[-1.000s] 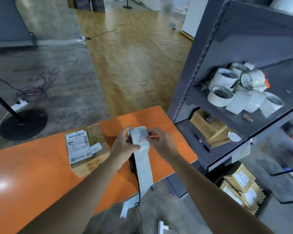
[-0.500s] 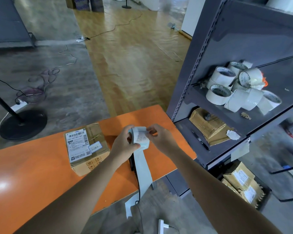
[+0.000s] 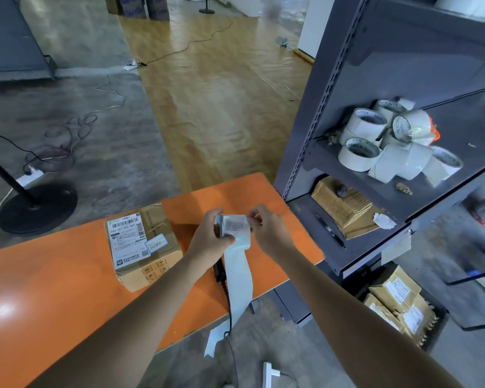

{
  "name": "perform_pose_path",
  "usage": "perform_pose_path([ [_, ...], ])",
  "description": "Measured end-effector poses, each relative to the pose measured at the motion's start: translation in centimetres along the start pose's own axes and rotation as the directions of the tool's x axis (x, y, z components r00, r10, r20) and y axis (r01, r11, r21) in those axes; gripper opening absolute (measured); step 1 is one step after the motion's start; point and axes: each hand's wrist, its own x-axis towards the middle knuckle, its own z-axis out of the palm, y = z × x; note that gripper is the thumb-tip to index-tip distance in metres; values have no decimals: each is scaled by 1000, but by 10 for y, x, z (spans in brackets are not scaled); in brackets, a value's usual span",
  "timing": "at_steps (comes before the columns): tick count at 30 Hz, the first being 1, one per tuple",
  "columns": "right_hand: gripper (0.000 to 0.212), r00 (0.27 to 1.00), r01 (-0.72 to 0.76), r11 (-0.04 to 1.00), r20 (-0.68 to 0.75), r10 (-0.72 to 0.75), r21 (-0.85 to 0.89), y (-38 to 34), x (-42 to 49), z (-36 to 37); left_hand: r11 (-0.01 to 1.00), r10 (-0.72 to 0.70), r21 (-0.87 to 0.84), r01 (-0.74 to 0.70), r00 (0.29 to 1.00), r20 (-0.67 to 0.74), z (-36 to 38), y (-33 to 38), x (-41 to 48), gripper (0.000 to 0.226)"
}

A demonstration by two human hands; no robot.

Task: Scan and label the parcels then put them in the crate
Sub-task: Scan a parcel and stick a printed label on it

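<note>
- Head view: the left hand [image 3: 210, 239] grips a roll of labels [image 3: 233, 229], and the right hand [image 3: 269, 231] pinches the right edge of the top label, which has handwriting on it.
- A parcel [image 3: 142, 245] sits on the orange table [image 3: 53, 289] just left of the left hand. It carries a shipping label and a small sticker.
- This looks like the labelling step. The next move calls for peeling the label cleanly off its backing strip [image 3: 238, 284], which hangs below the hands, without curling it.
- A crate [image 3: 443, 313] holding parcels stands low to the right of the right arm.
- Compared with a second ago, both hands keep the same hold and the parcel has not moved.
</note>
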Motion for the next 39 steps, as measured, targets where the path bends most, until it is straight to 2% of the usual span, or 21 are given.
perform_pose_path([
  [5, 12, 994, -108, 985, 19, 106, 137, -1, 2, 2, 996, -57, -73, 54, 998, -37, 2, 3, 1, 62],
  [8, 19, 980, -197, 946, 45, 192, 258, -2, 1, 1, 993, -78, -93, 74, 996, -48, 2, 6, 1, 58],
  [10, 17, 966, -257, 917, 84, 243, 306, -3, 3, -3, 993, -79, -91, 75, 996, -36, 2, 6, 1, 53],
  [12, 8, 944, -323, 891, 166, 284, 318, -4, 5, -6, 994, -80, -75, 79, 997, -10, 0, 7, 0, 49],
  [15, 12, 891, -424, 835, 330, 313, 351, -5, 5, -6, 991, -92, -93, 95, 995, 35, -1, 7, -1, 48],
  [17, 10, 873, -446, 815, 383, 303, 371, -4, 4, -4, 986, -95, -134, 102, 994, 57, -1, 7, -2, 50],
  [22, 10, 863, -493, 736, 371, 345, 463, 1, 6, -3, 978, -73, -190, 88, 994, 86, -4, 12, -4, 55],
  [27, 16, 859, -507, 771, 300, 414, 385, 5, 12, -8, 949, -117, -282, 140, 988, 99, -1, 15, 1, 25],
  [29, 14, 852, -521, 772, 285, 440, 365, 8, 12, -8, 939, -148, -303, 162, 987, 70, 5, 19, 2, 19],
  [35, 7, 845, -534, 768, 262, 467, 353, 14, 8, -15, 959, -156, -237, 155, 988, 15, 18, 22, 5, 17],
  [39, 6, 878, -479, 810, 201, 435, 338, 19, 6, -19, 970, -176, -176, 166, 984, -39, 25, 22, 10, 14],
])
